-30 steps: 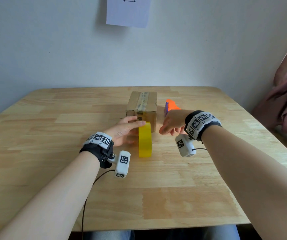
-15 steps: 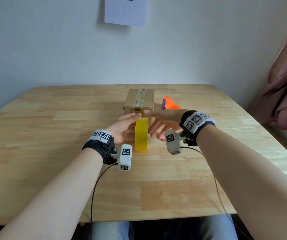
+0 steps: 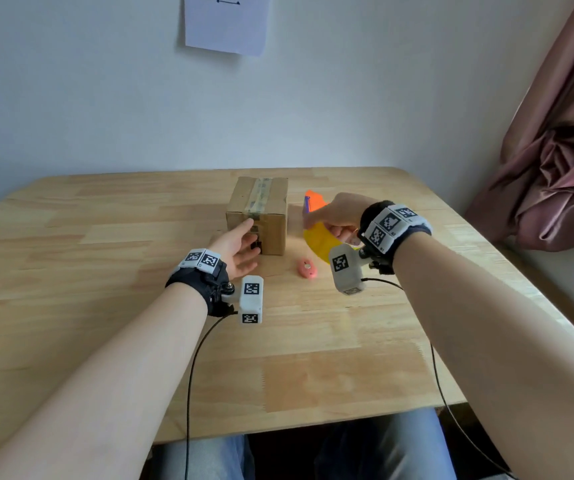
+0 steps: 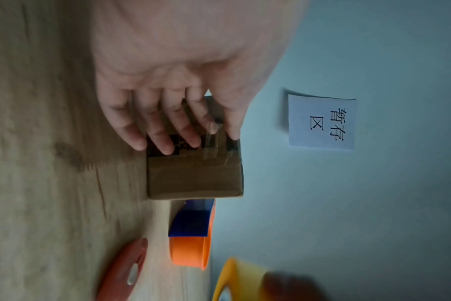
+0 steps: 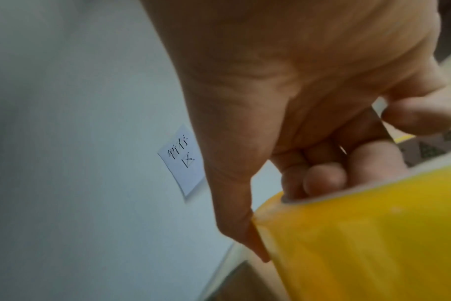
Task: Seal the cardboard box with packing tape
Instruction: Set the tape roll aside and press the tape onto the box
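Head view, desk: a pale wooden desk [image 3: 105, 306] stands against a white wall; a sheet of paper [image 3: 226, 22] hangs on the wall above it.
Head view, cardboard box: a small cardboard box [image 3: 271, 230] sits toward the far edge of the desk, about midway along it, with a strip of clear tape running over its top and down the near face.
Head view, left hand: the left hand [image 3: 237, 247] reaches to the near face of the box, fingers straight and relaxed, grasping nothing.
Head view, right hand: the right hand [image 3: 337, 216] is raised off the desk to the right of the box, fingers curled around a yellow tape roll [image 3: 320, 240].
Head view, other things: an orange and blue tape dispenser [image 3: 313, 202] lies beyond the right hand, near the far edge; a small pink cutter [image 3: 308, 268] lies on the desk between the two wrists.

Left wrist view, left hand: the fingers [image 4: 165, 138] lie extended against the printed, taped face of the box [image 4: 193, 177]; the picture is slightly blurred.
Left wrist view, beyond: the dispenser [image 4: 193, 234], the cutter [image 4: 123, 270] and the yellow roll [image 4: 239, 279] appear past the box.

Right wrist view, right hand: the fingers [image 5: 324, 179] hook through the core of the yellow roll [image 5: 373, 234] while the thumb presses its outer edge, a firm grasp.
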A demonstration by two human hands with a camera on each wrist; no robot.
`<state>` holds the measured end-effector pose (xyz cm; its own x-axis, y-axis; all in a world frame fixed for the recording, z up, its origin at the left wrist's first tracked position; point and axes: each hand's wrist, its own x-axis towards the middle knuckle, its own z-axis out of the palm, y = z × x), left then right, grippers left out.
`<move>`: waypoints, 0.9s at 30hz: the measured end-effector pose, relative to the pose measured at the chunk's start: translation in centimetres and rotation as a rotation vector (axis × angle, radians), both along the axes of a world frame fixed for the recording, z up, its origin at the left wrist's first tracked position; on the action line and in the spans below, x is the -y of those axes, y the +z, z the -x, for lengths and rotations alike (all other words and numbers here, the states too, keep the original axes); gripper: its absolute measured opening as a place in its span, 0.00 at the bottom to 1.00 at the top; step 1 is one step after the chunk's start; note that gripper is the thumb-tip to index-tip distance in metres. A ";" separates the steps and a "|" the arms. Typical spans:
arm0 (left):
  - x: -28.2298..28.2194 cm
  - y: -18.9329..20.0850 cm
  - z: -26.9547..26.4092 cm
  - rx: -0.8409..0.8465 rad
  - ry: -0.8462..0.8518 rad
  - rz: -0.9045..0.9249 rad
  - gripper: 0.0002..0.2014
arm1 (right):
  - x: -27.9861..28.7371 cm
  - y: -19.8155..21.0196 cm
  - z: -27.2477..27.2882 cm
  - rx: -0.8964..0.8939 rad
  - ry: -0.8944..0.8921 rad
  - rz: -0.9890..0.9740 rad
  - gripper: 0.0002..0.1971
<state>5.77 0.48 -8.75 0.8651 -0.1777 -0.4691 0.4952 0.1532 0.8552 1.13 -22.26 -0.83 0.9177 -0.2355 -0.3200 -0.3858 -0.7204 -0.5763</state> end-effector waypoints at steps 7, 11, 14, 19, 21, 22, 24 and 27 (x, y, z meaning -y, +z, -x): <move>1.3 -1.1 -0.9 -0.057 0.031 0.027 0.13 | 4.4 -5.2 0.2 -0.065 -0.082 0.259 0.17; 1.4 -1.6 -1.1 -0.059 0.027 0.038 0.21 | 4.6 -7.0 -0.4 -0.034 -0.114 0.234 0.21; 1.9 -1.7 -0.8 -0.058 0.002 0.058 0.22 | 4.3 -7.4 -0.7 -0.018 -0.097 0.227 0.23; 2.2 -1.7 -0.2 -0.029 0.027 0.082 0.17 | 2.9 -5.4 -1.9 0.179 -0.089 0.259 0.20; 1.9 -1.9 -0.3 -0.020 0.049 0.088 0.18 | 1.3 -4.4 -2.9 0.408 -0.027 0.161 0.19; 1.8 -2.0 -0.4 -0.017 0.057 0.087 0.17 | 0.3 -4.1 -3.5 0.523 0.028 0.104 0.17; 1.4 -2.3 -0.3 -0.012 0.071 0.082 0.16 | -1.9 -3.7 -4.4 0.690 0.195 0.031 0.15; 1.0 -2.8 -0.4 0.014 0.090 0.058 0.14 | -4.2 -4.7 -6.1 0.718 0.429 0.072 0.15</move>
